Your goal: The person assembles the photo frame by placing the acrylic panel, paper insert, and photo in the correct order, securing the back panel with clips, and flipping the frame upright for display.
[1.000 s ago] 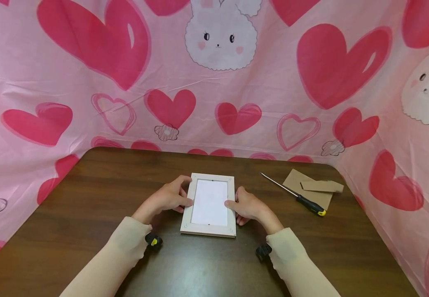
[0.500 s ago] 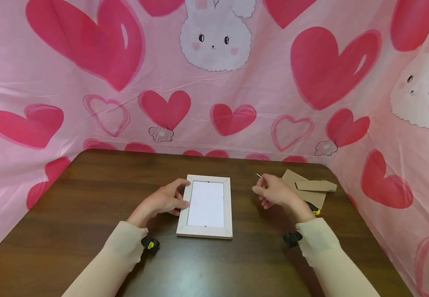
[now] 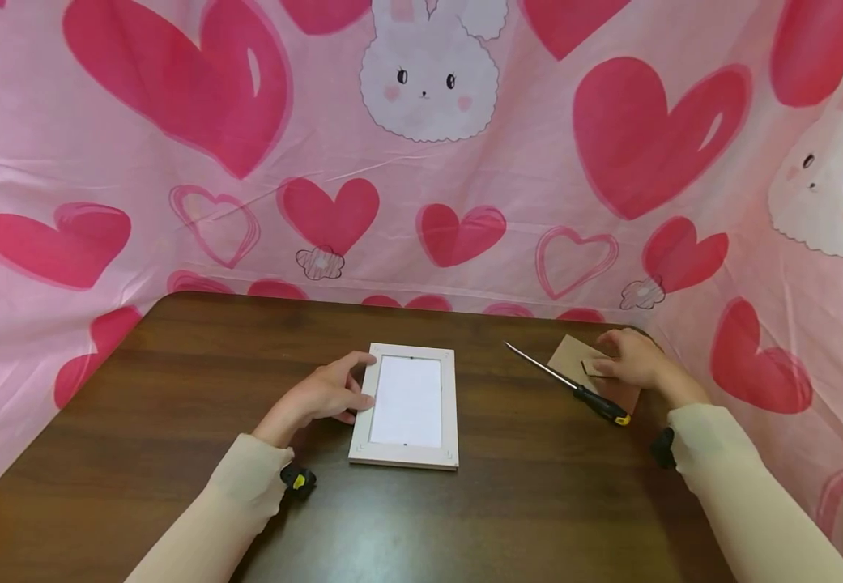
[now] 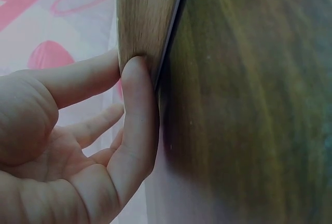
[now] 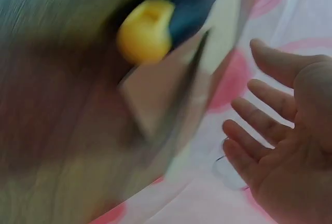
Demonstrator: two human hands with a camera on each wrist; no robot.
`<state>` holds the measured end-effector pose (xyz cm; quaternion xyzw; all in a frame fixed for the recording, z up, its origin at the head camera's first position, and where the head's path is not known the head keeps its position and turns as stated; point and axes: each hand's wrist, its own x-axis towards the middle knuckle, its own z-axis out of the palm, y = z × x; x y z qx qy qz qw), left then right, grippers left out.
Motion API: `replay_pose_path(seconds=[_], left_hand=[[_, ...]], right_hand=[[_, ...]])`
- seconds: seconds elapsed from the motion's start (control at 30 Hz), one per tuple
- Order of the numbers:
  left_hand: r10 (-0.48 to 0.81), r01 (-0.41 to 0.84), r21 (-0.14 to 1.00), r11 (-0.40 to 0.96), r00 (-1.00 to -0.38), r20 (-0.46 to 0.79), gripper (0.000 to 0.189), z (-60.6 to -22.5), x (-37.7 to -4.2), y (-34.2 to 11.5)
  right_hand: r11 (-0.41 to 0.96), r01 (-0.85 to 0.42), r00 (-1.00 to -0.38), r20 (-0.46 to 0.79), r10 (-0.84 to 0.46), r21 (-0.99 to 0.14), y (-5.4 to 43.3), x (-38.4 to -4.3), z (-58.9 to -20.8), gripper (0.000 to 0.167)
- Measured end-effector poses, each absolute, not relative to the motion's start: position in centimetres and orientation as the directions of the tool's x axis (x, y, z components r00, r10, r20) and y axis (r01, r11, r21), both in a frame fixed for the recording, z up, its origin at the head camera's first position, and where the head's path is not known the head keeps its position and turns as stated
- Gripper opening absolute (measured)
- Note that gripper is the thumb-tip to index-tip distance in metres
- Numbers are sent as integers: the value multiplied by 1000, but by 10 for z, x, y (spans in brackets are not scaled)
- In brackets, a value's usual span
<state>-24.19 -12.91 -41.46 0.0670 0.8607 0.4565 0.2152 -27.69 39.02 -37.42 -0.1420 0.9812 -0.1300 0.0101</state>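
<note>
- Now the right hand [image 3: 628, 356] is off the white picture frame [image 3: 408, 406], whose right edge it touched a second ago, and has swung out past the screwdriver [image 3: 570, 384] to the cardboard backing piece [image 3: 574, 360] at the table's far right corner.
- Its fingers are spread and relaxed, fingertips over the cardboard; whether they pinch it yet cannot be told, and the right wrist view is too blurred to settle it.
- The left hand [image 3: 322, 393] has not moved: loose, open fingers rest against the frame's left edge, steadying it.
- That frame lies flat, mid-table [image 3: 173, 389], left of the screwdriver.
- Judged from this, work has shifted from positioning the frame to fetching its backing.
</note>
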Motion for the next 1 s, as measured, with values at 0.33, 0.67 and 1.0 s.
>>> replay_pose_path(seconds=[0.33,0.67,1.0], left_hand=[[325,-74,826,559,-897,-301,72,-418,-241,-131],[330,-62,823,564,-898,-293,72,-419,-239,-132],[335,-55,827,560,-898,-287,73,-420,-239,-133]], right_hand=[[942,-274,-954,-69,-292,-196,412,-281,-389,60],[959,-253,-957,-111,-267,-127,413,-282,-396,61],[978,-101,-964,-226,-142,-185,417,-282,-387,66]])
